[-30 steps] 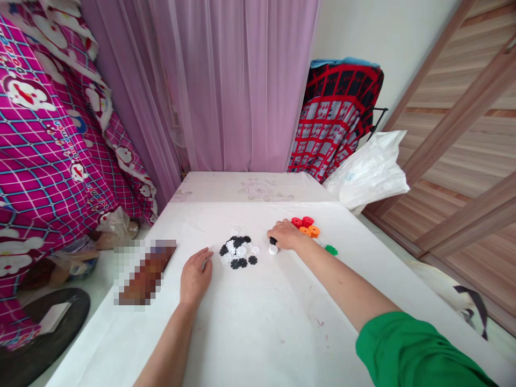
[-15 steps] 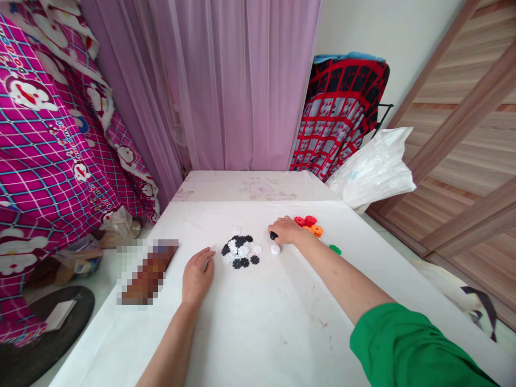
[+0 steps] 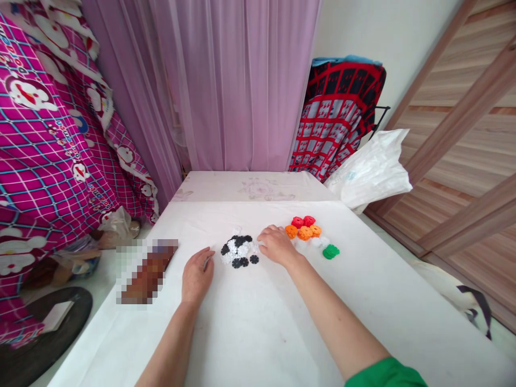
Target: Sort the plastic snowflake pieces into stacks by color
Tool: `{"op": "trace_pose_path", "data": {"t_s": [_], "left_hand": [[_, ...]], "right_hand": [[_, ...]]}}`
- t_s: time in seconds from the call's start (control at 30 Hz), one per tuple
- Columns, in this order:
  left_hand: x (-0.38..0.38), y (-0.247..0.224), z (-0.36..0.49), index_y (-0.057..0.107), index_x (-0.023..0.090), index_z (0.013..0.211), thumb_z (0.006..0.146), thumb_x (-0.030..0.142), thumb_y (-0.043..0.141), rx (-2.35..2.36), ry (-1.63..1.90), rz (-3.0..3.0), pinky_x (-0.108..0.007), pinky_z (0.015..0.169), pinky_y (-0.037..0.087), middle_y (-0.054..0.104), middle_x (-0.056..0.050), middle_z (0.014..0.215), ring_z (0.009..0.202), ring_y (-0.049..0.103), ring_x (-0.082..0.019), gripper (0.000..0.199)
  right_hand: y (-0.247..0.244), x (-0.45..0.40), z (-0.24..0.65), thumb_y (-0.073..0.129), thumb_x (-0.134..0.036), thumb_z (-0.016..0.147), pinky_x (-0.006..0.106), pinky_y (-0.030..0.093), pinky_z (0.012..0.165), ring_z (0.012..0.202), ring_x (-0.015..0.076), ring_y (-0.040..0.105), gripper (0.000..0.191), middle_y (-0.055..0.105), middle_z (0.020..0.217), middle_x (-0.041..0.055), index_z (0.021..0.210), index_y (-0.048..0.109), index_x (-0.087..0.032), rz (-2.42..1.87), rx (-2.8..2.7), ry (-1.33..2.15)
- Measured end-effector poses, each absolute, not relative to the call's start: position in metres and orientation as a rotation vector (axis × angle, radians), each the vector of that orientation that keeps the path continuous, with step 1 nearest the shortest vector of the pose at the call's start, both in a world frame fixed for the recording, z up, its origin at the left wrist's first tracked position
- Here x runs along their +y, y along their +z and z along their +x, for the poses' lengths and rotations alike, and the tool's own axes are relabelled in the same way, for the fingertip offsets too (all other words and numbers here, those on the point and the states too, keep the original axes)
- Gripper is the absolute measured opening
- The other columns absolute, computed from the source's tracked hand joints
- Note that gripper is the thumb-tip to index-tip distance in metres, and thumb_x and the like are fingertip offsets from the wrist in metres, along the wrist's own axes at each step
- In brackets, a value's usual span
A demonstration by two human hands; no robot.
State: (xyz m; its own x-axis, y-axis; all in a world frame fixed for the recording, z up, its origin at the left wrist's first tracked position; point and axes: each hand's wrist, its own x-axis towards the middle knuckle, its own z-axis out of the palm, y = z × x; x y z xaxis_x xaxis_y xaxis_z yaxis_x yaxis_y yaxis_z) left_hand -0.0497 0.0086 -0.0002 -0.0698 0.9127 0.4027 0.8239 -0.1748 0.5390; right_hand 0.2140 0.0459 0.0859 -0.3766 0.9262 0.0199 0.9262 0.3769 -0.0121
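Note:
A pile of small black and white flower-shaped plastic discs [image 3: 241, 250] lies on the white tabletop. My left hand [image 3: 197, 275] rests just left of that pile, its fingers loosely bent, thumb and forefinger apart. At the pile's right edge, my right hand [image 3: 276, 245] reaches in over some white discs. Its fingers are slightly spread and bent down; what lies under the palm is hidden. Right of this hand are red stacked discs [image 3: 297, 222], orange stacks [image 3: 305, 233], whitish pieces [image 3: 316, 242] and a green stack [image 3: 331, 251].
A pixelated brown object [image 3: 149, 273] lies on the table [image 3: 258, 333] at left. Past the right edge stands a white plastic bag [image 3: 373, 169]. A purple curtain [image 3: 250, 86] hangs behind, with a pink patterned cloth [image 3: 52, 140] at far left.
My right hand has moved left from beside the coloured stacks to the pile, uncovering orange and green discs. The black piece it held is out of sight. The left hand stays put.

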Motion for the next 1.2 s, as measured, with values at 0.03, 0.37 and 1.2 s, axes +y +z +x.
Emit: {"op": "trace_pose_path", "data": {"t_s": [0.03,0.37,1.2], "left_hand": [[0.008,0.000,-0.050,0.072,0.023,0.099,0.085,0.028,0.045,1.932,1.073,2.052,-0.040,0.098,0.050,0.070,-0.005,0.117,0.106,0.066,-0.023,0.031],[0.009,0.002,-0.049,0.072,0.024,0.098,0.085,0.027,0.045,1.935,1.079,2.046,-0.039,0.099,0.050,0.071,-0.005,0.116,0.106,0.066,-0.023,0.030],[0.009,0.004,-0.050,0.072,0.024,0.098,0.085,0.029,0.045,1.922,1.091,2.040,-0.038,0.098,0.050,0.072,-0.004,0.114,0.105,0.066,-0.023,0.030]], "right_hand": [[0.080,0.041,0.210,0.056,-0.029,0.087,0.036,0.032,0.089,0.111,0.0245,0.048,0.022,0.067,0.112,0.0094,0.099,0.072,-0.021,-1.753,-2.576,-0.007],[0.059,0.041,0.202,0.063,-0.032,0.082,0.036,0.030,0.093,0.117,0.0239,0.043,0.019,0.062,0.119,0.0095,0.093,0.070,-0.018,-1.790,-2.477,0.070],[0.055,0.021,0.248,0.061,-0.033,0.081,0.038,0.033,0.097,0.122,0.0277,0.042,0.018,0.058,0.127,0.0084,0.093,0.069,-0.021,-1.988,-2.051,0.050]]}}
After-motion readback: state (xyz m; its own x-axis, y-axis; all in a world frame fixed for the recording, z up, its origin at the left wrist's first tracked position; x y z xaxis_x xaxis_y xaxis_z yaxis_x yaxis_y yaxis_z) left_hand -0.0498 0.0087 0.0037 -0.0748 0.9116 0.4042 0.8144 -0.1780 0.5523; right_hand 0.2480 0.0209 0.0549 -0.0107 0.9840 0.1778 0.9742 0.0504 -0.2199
